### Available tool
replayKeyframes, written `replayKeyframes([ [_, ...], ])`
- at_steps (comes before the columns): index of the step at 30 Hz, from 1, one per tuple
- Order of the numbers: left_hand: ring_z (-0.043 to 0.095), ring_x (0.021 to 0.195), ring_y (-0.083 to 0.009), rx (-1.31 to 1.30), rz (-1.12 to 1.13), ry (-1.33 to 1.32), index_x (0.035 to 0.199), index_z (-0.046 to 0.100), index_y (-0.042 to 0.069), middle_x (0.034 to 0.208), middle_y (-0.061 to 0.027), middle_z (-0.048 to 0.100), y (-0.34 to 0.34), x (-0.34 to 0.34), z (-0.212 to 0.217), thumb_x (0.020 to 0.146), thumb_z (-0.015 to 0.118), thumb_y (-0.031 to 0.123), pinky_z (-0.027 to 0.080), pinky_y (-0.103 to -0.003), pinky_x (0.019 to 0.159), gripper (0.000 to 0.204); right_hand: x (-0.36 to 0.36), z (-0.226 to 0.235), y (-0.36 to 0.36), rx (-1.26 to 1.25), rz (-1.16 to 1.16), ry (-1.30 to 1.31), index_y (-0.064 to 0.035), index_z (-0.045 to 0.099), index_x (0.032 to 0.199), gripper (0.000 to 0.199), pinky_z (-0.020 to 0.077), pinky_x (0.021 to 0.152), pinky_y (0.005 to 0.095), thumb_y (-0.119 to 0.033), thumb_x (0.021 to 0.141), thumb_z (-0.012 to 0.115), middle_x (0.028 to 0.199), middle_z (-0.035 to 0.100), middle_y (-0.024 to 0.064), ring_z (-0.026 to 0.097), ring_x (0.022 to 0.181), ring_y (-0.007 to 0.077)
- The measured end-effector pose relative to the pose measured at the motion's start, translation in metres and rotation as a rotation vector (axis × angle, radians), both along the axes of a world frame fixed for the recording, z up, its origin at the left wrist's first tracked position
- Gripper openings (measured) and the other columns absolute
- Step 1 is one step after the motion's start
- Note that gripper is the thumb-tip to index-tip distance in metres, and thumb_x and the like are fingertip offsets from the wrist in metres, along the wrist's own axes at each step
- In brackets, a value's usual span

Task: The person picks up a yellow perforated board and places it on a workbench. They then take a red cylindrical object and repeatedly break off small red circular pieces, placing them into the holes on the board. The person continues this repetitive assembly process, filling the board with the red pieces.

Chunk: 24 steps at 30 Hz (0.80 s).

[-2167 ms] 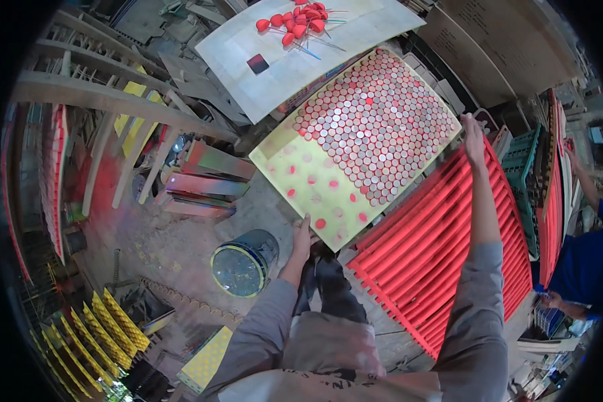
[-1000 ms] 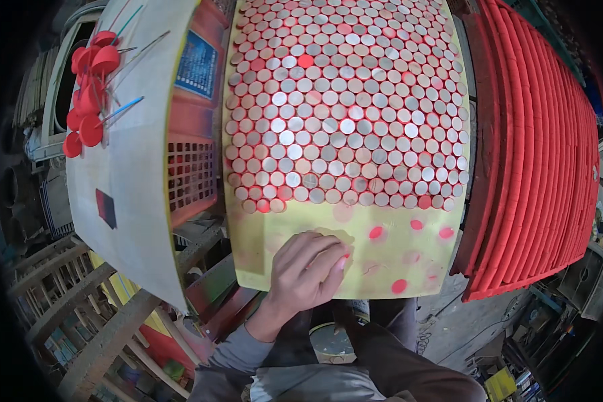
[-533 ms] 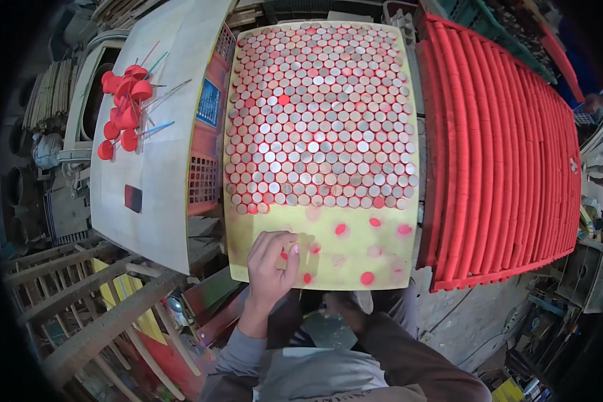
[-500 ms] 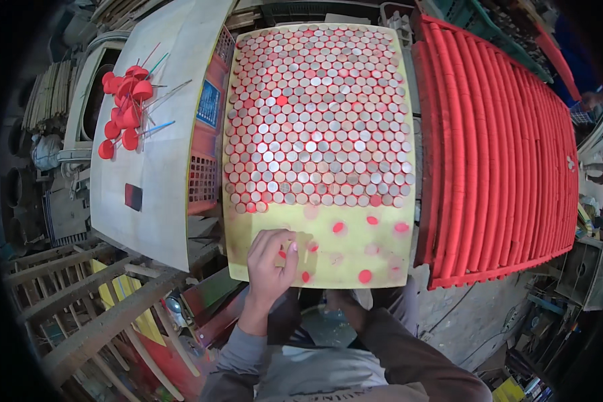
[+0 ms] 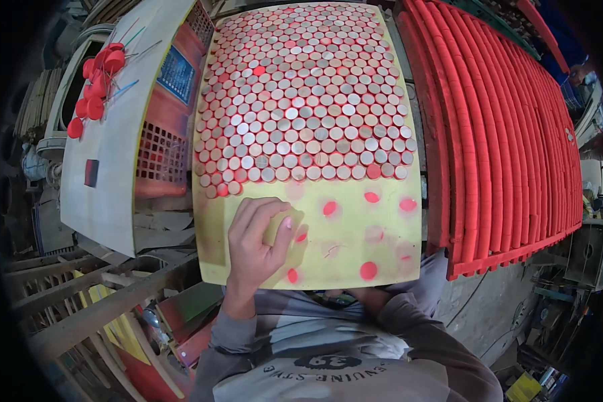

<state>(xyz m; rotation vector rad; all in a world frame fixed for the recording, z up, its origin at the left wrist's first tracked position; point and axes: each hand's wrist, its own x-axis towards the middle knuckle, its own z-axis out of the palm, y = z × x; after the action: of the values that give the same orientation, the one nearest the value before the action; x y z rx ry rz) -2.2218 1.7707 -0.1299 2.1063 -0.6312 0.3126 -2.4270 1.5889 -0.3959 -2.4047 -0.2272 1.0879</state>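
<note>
Left hand (image 5: 256,242): above the bare near-left part of the yellow board, fingers loosely curled, the thumb apart from the index fingertip, yellow showing through the gap; nothing is seen held. The palm and inner fingers are turned away, and I cannot tell whether the fingertips touch the board.
Right hand (image 5: 370,298): nearly all hidden at the board's near edge, with just a strip of skin beyond the grey sleeve (image 5: 415,316); how open it is, or what it has hold of, I cannot tell.
Discs (image 5: 308,120): packed in staggered rows over the far part of the yellow board (image 5: 342,248), pale on top, red round the sides; one far to the left is red on top.
Board's near strip: scattered red spots, some blurred; its support is hidden.
Pink crate (image 5: 161,161): left of the board, lattice-sided with a blue panel, partly covered by the white sheet (image 5: 107,201); reddish shapes show through the holes, too dark to name.
Red pieces on sticks (image 5: 96,84): heaped on the white sheet.
Red rack (image 5: 496,134): right of the board, filled with long red rows.
Green crate (image 5: 499,20): behind the rack, cut off, contents unclear.
Co-worker's hand (image 5: 578,74): at the dark right rim, blurred.
</note>
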Motion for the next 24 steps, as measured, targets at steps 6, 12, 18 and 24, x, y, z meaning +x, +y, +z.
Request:
replayKeyframes([
  [6,0.062,0.082,-0.0248,0.022,-0.035,0.017,0.101,0.065,-0.003,0.095,-0.0143,0.067,-0.019,-0.042,-0.023,0.082,0.068,0.000,0.050,-0.032,0.071,0.019,0.009,-0.037,-0.009,0.014,0.060,-0.102,0.0030,0.058,0.126,0.057,0.0434,0.104,0.0456,-0.044,0.093,0.060,0.128,0.059,0.0268,0.056,0.121,0.0404],
  [12,0.063,0.084,-0.0248,0.000,-0.096,0.024,0.100,0.065,-0.003,0.094,-0.0146,0.067,-0.036,-0.093,0.000,0.082,0.069,0.001,0.049,-0.032,0.074,0.019,-0.019,0.026,-0.026,0.123,0.080,-0.218,0.0033,0.057,0.127,0.057,0.0434,0.104,0.0452,-0.043,0.093,0.060,0.128,0.059,0.0267,0.055,0.122,0.0402],
  [18,0.063,0.083,-0.0253,-0.066,-0.194,0.003,0.098,0.066,-0.003,0.090,-0.0143,0.067,-0.047,-0.151,0.025,0.083,0.064,0.000,0.049,-0.033,0.075,0.016,-0.090,0.227,-0.102,0.213,0.098,0.014,0.0016,0.056,0.130,0.060,0.0452,0.102,0.0450,-0.045,0.093,0.063,0.129,0.057,0.0267,0.056,0.121,0.0391],
  [24,0.065,0.080,-0.0303,-0.159,-0.323,0.058,0.092,0.068,-0.003,0.087,-0.0153,0.068,-0.049,-0.221,0.044,0.079,0.068,0.000,0.052,-0.037,0.074,0.013,-0.144,0.371,-0.178,0.404,0.211,-0.167,-0.0040,0.062,0.120,0.040,0.0540,0.085,0.0397,-0.028,0.089,0.072,0.115,0.062,0.0153,0.064,0.104,0.0345],
])
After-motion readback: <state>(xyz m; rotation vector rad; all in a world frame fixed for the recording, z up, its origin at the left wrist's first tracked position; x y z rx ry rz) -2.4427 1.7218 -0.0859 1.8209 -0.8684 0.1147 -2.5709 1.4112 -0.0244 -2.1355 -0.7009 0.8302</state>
